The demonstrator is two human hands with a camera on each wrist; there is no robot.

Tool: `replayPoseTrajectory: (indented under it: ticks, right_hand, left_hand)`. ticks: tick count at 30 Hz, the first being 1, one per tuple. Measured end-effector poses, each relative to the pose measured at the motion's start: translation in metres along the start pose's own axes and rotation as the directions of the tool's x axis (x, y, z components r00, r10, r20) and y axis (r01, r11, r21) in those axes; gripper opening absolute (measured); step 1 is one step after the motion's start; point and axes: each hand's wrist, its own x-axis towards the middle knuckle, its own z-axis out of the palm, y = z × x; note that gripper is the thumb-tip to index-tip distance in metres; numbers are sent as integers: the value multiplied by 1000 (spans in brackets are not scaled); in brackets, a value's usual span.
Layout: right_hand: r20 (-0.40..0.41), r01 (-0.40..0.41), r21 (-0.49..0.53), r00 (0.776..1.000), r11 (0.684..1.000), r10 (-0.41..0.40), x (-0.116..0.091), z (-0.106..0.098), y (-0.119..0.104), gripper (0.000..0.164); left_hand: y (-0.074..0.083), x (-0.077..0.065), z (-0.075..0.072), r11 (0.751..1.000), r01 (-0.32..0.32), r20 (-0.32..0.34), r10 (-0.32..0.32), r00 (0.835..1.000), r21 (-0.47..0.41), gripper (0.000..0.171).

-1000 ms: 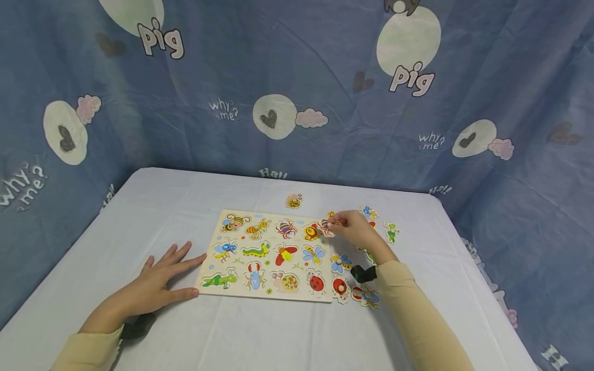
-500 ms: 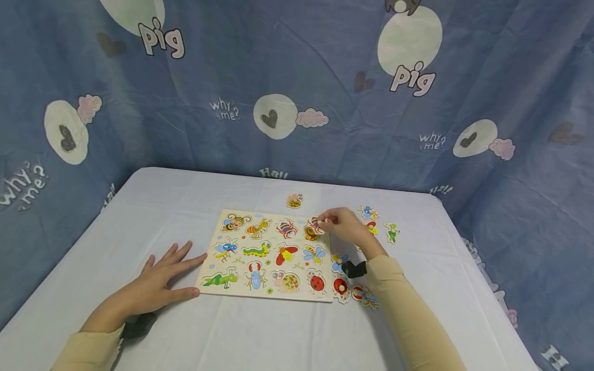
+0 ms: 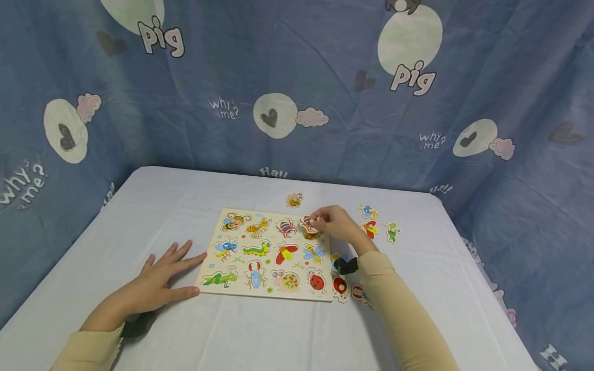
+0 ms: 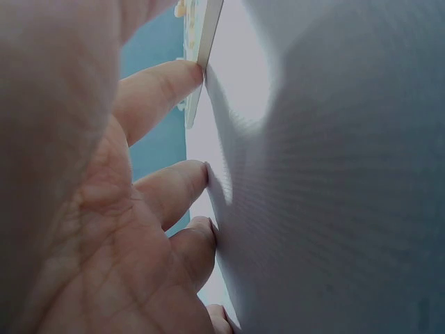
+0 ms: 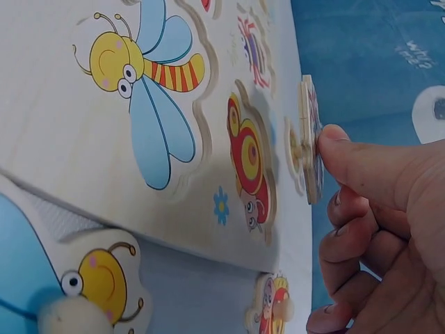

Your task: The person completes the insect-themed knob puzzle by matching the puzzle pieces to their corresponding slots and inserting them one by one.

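Right hand [image 3: 341, 224]: we have thumb and fingertips pinching the spider piece [image 3: 306, 223], just right of centre in the head view, over the upper right part of the puzzle board [image 3: 301, 293]. From the head it partly covers the butterfly print [image 5: 248, 156]; the right wrist view shows the piece nearly edge-on, raised off the board, remaining fingers curled in below.

Left hand [image 3: 158, 286]: we see fingers spread, back of hand up, lower left of the frame. Index fingertip touches the board's left edge, other fingertips rest on the white cloth [image 3: 162, 206]. Thumb tip is at the board's lower left corner; we can't tell if it makes contact.

Loose pieces: we count a snail piece [image 3: 294, 200] above the board's top edge. Right of the right hand: blue mosquito piece [image 3: 368, 212], red-winged piece [image 3: 369, 230], green grasshopper piece [image 3: 392, 232]. Lower, along the board's right side: ladybug piece [image 3: 341, 288], beetle piece [image 3: 359, 294], plus a blue-winged piece [image 5: 97, 282] partly hidden by the wrist camera [image 3: 346, 266] in the head view.

Behind it all we have a blue printed curtain [image 3: 209, 67].
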Motion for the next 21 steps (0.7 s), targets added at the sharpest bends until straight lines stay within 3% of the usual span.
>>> replayPoseTrajectory:
  ticks: [21]
  right_hand:
    - [40, -21, 0, 999, 1000, 21, 13, 17, -7, 18]
  left_hand:
    - [0, -1, 0, 1000, -1, -4, 1, 1000, -5, 84]
